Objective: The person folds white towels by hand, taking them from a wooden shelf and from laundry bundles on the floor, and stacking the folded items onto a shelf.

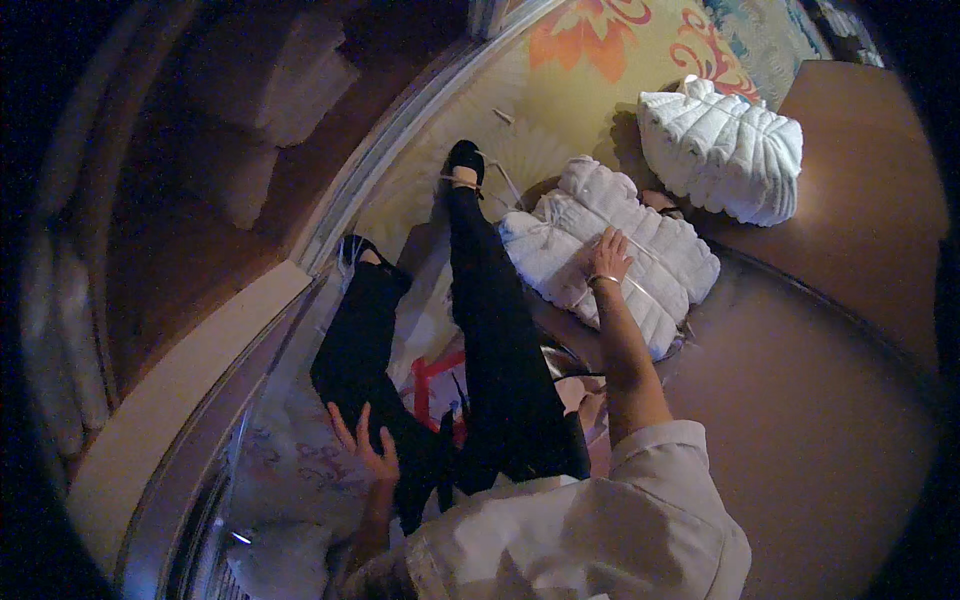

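Observation:
A bundle of rolled white towels (551, 244), tied round with pale string, lies in front of me to the right of my legs. My right hand (613, 256) rests palm down on top of it, beside one tie, with the fingers stretched out. A second tied bundle of white towels (724, 154) sits farther off on a brown surface, apart from the first. My left hand (367, 446) holds nothing; its fingers are spread over my left leg (352, 352), near the knee. Whether it touches the trousers is hard to tell.
A brown panel-like surface (795, 405) spans the right side. Patterned carpet (510, 86) covers the floor ahead, with a small pale scrap (503, 115) on it. A light-coloured sill (420, 112) curves along the left. Something red-edged (422, 390) shows between my legs.

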The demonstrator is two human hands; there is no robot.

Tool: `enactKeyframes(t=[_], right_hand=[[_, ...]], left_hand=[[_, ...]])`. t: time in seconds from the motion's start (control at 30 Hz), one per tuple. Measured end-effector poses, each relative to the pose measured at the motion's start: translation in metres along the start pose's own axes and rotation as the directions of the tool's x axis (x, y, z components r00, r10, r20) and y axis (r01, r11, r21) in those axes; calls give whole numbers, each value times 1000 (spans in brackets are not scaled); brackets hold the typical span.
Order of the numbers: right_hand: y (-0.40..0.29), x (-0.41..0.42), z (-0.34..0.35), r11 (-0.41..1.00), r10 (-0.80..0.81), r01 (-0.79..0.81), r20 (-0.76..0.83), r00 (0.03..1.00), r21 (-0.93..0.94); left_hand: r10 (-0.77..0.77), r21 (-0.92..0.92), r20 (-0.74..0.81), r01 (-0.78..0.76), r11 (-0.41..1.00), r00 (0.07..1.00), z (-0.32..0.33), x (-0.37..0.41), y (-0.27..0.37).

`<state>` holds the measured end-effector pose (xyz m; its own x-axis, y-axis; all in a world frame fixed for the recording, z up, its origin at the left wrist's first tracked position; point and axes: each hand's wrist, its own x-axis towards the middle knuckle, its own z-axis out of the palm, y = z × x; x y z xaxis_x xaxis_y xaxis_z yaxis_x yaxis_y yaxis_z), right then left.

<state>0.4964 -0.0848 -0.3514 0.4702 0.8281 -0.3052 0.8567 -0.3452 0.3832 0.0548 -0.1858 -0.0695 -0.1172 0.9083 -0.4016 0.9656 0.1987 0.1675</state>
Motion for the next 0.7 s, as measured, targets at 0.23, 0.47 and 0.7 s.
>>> enactKeyframes(t=[0.23,0.47,0.7], right_hand=[[-3,50,-13,995,-73,49,309,948,85],[-4,-16,-35,908,-395,398,-44,917,131],[3,-213,16,726,-687,309,649,326,614]], left_hand=[[-59,-6,34,59,998,998,-4,12,15],[-69,-164,-75,56,985,995,9,12,-2],[-500,-499,-1,432,751,866,28,-40,-60]])
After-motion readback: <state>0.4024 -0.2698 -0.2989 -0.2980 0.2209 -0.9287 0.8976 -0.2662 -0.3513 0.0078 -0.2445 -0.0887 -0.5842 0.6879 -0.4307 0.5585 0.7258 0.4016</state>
